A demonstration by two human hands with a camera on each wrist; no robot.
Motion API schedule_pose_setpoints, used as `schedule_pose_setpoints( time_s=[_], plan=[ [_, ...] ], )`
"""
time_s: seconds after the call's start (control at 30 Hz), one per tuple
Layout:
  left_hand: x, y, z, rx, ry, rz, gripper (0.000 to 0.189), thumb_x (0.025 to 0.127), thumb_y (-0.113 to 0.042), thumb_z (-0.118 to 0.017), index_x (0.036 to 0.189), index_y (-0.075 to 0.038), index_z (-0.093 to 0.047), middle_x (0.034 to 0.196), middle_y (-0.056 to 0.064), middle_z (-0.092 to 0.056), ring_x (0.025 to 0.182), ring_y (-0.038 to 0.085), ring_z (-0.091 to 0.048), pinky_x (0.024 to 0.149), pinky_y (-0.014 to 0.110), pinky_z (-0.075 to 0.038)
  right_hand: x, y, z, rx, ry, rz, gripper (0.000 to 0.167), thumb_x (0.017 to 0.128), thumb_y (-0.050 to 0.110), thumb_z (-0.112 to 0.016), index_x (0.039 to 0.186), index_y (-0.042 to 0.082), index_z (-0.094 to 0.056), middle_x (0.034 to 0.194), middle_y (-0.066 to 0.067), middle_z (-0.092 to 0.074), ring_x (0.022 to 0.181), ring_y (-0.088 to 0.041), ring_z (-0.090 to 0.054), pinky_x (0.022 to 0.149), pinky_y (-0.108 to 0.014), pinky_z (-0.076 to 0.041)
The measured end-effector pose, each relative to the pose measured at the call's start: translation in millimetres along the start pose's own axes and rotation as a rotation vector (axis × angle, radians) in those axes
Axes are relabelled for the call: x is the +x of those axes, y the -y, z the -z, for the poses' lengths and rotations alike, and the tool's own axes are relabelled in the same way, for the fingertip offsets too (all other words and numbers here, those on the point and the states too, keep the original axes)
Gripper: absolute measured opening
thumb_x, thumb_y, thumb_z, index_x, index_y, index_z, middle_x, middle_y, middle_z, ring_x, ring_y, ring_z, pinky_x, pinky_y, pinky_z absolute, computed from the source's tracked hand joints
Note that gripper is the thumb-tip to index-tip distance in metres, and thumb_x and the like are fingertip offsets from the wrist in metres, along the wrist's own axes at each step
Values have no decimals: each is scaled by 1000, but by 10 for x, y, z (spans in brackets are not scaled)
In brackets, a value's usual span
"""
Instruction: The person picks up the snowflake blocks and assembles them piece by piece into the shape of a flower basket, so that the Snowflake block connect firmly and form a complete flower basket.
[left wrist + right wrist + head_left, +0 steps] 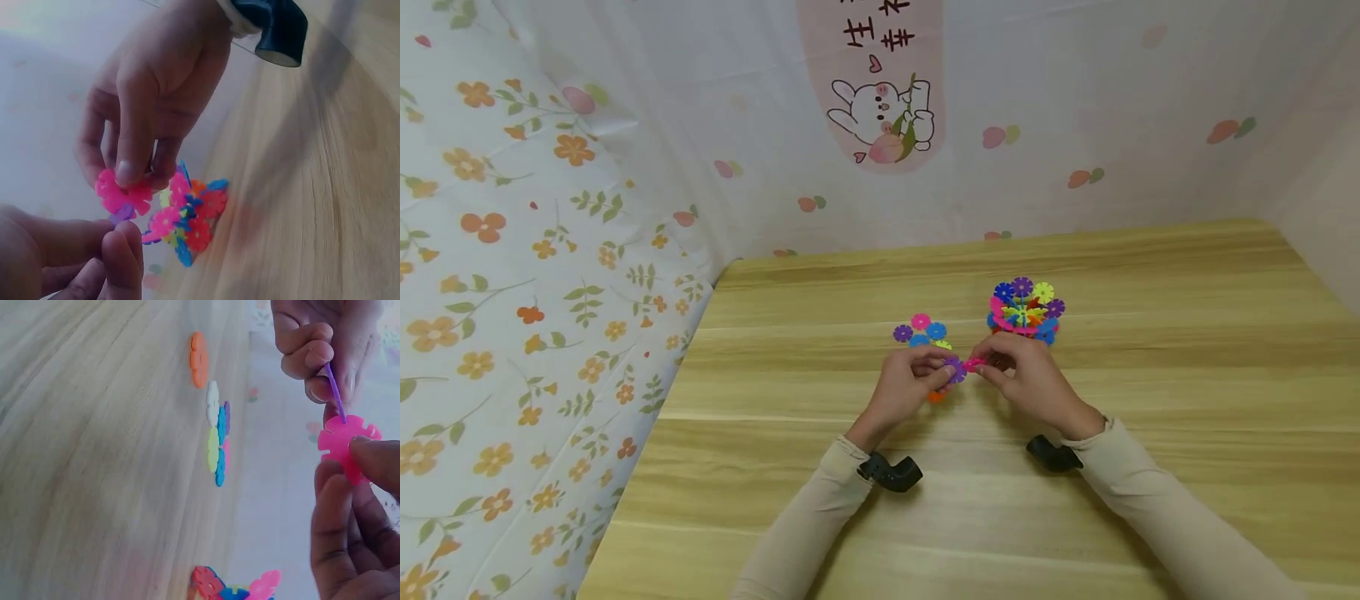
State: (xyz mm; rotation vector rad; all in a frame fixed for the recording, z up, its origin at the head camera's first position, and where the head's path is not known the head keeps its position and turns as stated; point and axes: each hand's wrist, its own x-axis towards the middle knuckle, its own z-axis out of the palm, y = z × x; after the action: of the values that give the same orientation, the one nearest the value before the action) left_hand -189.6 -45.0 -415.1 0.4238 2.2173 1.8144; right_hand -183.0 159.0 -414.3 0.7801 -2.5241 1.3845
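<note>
My left hand (901, 385) pinches a purple snowflake disc (956, 370) between thumb and fingers. A pink snowflake disc (973, 364) is pinched by my right hand (1030, 379), just to the right of the purple one. In the right wrist view the purple disc (335, 394) is edge-on, its lower end at a rim slot of the pink disc (340, 440). The two stand at an angle to each other, held above the table. Fingers hide part of both discs in the left wrist view.
A many-coloured cluster of joined discs (1022, 287) stands behind my right hand. Several loose discs lie flat beyond my left hand, among them a pink one (921, 321) and an orange one (199, 359). A printed curtain (1037, 192) hangs at the wooden table's (760, 350) back edge.
</note>
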Motion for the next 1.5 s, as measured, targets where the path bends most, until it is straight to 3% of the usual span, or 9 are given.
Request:
schedule_pose_setpoints(
  time_s=[0.3,0.57,0.8,0.9,1.07,1.17,1.33,1.4,1.5],
  plan=[
    [-122,-293,40,-32,42,-7,19,91,0,-57,107,8,-62,88,19,-67,82,46,-60,73,53,-50,-24,65,-15,-33,-85,164,23,79,-4,-70,86,17,-67,84,3,-62,74,-4,-57,63,-20,-49],
    [-45,-99,57,73,7,-131,13,89,-4,-62,100,-1,-66,83,16,-66,75,37,-63,68,47,-52,-29,94,-35,-58,-186,280,23,68,-12,-76,80,8,-72,86,0,-65,78,-13,-61,74,-16,-47],
    [-76,-146,55,321,-42,-334,4,85,-6,-66,87,-7,-69,78,-2,-67,65,12,-64,58,21,-51,-23,148,-23,-214,-214,582,20,61,-10,-80,78,-1,-73,83,-5,-65,73,-18,-63,63,-29,-54],
    [-87,-158,49,380,-67,-385,4,83,-3,-68,85,-6,-70,75,-1,-67,61,9,-62,53,19,-48,-14,164,-52,-229,-218,617,21,60,-11,-80,77,-2,-72,82,-5,-64,72,-17,-61,61,-31,-54],
    [-112,-139,78,329,-61,-364,4,84,1,-66,86,0,-68,71,8,-66,59,22,-64,52,21,-50,7,150,-151,-217,-247,574,26,55,-14,-81,75,0,-72,79,-5,-65,70,-17,-61,63,-31,-54],
    [-112,-150,160,376,-55,-338,7,87,-2,-63,92,-3,-68,74,7,-66,62,20,-63,55,21,-50,42,136,-181,-142,-220,440,30,60,-12,-81,85,2,-72,84,-5,-66,71,-16,-62,65,-29,-54],
    [-118,-180,392,522,-113,-309,17,89,-7,-62,103,-14,-69,86,-6,-65,73,5,-58,61,22,-49,127,79,-239,-51,34,45,33,76,1,-75,107,0,-64,99,-9,-63,68,-12,-59,60,-26,-51],
    [-132,-173,462,539,-140,-320,19,89,-8,-62,105,-15,-69,92,-8,-65,77,2,-56,62,22,-49,175,52,-313,-146,152,-29,28,79,9,-74,104,-1,-65,95,-9,-63,69,-13,-58,60,-28,-51],
    [-139,-147,496,551,-156,-373,17,89,-8,-63,103,-14,-69,94,-8,-64,81,2,-56,60,23,-48,255,62,-458,-344,259,-18,21,78,19,-76,87,2,-68,81,-6,-60,66,-15,-55,57,-31,-48]
  ],
)
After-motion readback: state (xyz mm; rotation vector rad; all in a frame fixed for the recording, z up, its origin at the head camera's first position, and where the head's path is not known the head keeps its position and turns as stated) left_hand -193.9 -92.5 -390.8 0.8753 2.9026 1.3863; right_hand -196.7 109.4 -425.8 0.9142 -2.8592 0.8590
